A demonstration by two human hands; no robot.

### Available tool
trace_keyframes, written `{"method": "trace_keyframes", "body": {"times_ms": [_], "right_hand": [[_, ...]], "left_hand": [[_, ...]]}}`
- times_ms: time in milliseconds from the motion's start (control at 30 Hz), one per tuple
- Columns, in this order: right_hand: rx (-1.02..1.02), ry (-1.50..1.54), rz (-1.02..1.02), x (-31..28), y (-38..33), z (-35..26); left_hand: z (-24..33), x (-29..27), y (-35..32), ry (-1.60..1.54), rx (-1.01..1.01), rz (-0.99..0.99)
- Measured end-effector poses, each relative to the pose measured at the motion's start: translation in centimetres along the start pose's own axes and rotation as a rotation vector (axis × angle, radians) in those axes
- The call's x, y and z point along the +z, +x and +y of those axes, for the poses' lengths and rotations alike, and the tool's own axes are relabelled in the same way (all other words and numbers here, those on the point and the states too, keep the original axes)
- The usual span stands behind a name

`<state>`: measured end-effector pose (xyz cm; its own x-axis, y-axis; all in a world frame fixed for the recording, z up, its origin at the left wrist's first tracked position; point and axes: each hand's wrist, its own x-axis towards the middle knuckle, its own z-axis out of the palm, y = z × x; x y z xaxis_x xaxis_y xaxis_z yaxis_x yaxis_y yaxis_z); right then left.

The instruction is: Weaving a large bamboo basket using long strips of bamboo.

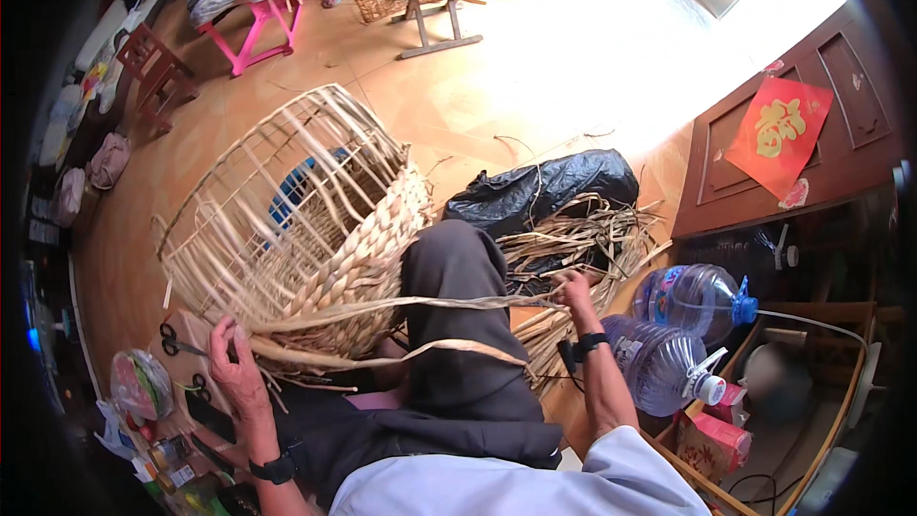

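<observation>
**Weaving a basket on the lap**

While the left hand pinched the woven edge of the half-made basket resting on the knee, the right hand gripped long straw strips, pulled taut. Weaving seemed underway; tucking a strip probably followed. Upper ribs stood bare.

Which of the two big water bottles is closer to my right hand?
The lower water bottle with the white cap, lying beside the right hand; the blue-capped bottle lies farther off.
</observation>
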<state>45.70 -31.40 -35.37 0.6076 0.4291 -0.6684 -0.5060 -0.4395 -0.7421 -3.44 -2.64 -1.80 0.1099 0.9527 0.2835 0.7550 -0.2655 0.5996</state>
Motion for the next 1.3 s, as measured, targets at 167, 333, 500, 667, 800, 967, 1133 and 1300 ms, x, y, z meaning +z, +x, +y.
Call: {"method": "trace_keyframes", "body": {"times_ms": [167,333,500,667,800,967,1133,1300], "right_hand": [[-0.28,-0.67,0.14,6.7,2.6,2.1],[-0.679,-0.764,0.25,9.2,6.7,-1.6],[-0.685,-0.735,0.294,10.1,11.9,-3.3],[-0.612,-0.908,0.211,13.4,12.8,-7.2],[-0.723,-0.308,-0.206,16.5,9.8,-13.4],[-0.636,-0.818,-0.179,12.6,12.7,-10.4],[-0.654,-0.422,-0.405,15.2,9.0,-8.0],[-0.695,-0.569,0.263,16.3,6.8,-6.7]], "left_hand": [[-0.8,1.8,-0.6,0.213,0.01,0.022],[-3.7,3.5,-1.5,0.241,0.062,0.196],[-4.3,3.3,-1.6,0.277,0.057,0.191],[-2.9,2.9,-1.4,0.236,0.021,0.146],[-6.9,0.7,-2.0,0.445,0.121,0.118],[-6.0,2.1,-2.0,0.254,-0.032,0.119],[-7.7,0.8,-2.4,0.416,0.069,0.073],[-5.9,1.6,-2.1,0.258,-0.032,0.111]]}}
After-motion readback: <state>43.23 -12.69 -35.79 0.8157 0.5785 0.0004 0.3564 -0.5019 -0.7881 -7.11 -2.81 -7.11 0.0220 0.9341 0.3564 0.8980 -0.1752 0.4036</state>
